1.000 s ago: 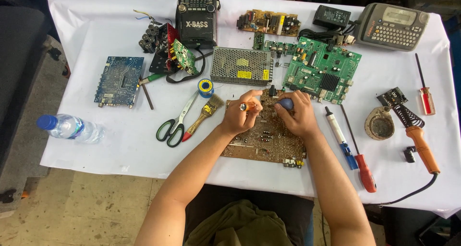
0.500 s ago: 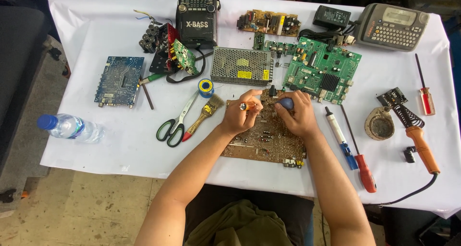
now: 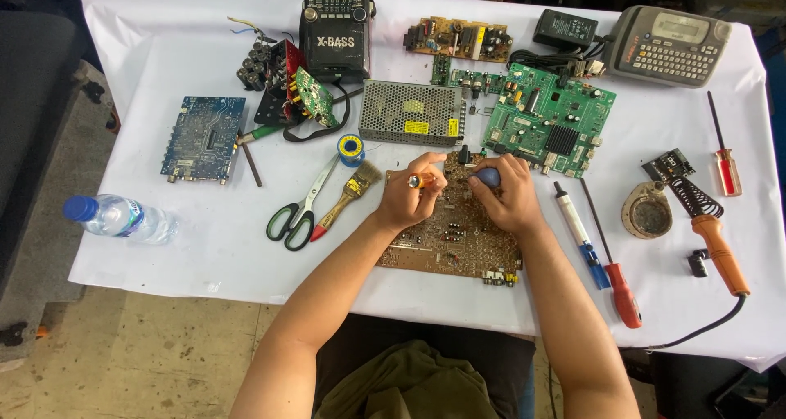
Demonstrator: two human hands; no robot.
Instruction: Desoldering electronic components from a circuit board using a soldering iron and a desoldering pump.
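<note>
Left hand (image 3: 407, 198) grips orange tool; right hand (image 3: 506, 196) cups blue handle.

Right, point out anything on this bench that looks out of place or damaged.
Little stands out. The water bottle lies on its side near the table's left edge, cap on, nothing spilled. The soldering iron lies flat on the cloth beside its round stand, not in it. Both hands rest on the brown circuit board.

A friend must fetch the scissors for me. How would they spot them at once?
On the white table, look just left of the left hand. The scissors lie beside a paintbrush; only they have green handle loops.
</note>
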